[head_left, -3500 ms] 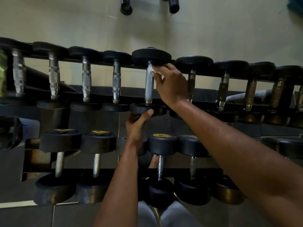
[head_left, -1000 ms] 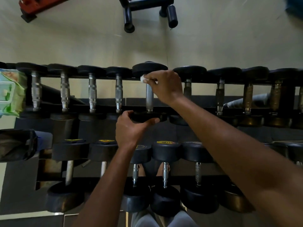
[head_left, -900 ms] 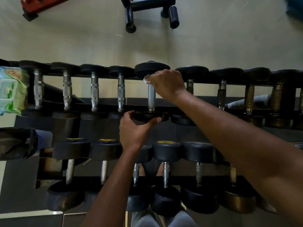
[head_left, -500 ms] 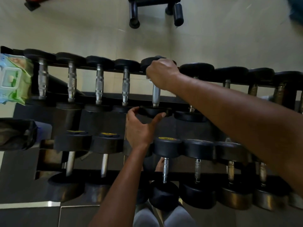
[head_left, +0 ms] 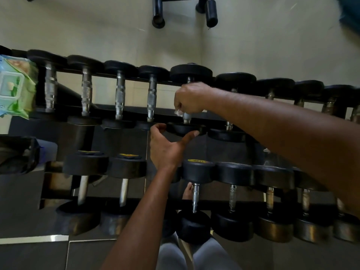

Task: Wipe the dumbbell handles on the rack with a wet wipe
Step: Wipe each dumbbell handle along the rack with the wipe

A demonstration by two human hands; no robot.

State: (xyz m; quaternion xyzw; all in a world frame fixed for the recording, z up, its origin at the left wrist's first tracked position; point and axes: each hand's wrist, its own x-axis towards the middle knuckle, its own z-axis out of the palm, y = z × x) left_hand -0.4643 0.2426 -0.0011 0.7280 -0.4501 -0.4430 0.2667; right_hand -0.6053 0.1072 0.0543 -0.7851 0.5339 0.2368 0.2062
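Your right hand (head_left: 191, 98) wraps the handle (head_left: 186, 116) of the fifth dumbbell from the left on the rack's (head_left: 124, 112) upper row, with the wet wipe (head_left: 178, 112) between fingers and handle. Your left hand (head_left: 167, 147) sits just below, thumb and fingers on that dumbbell's near head (head_left: 185, 129). Wipe pack (head_left: 15, 86) lies at the upper row's far left end. Lower row (head_left: 233, 173) runs beneath, nearer you. Bench legs (head_left: 158, 12) stand on the floor beyond the rack.
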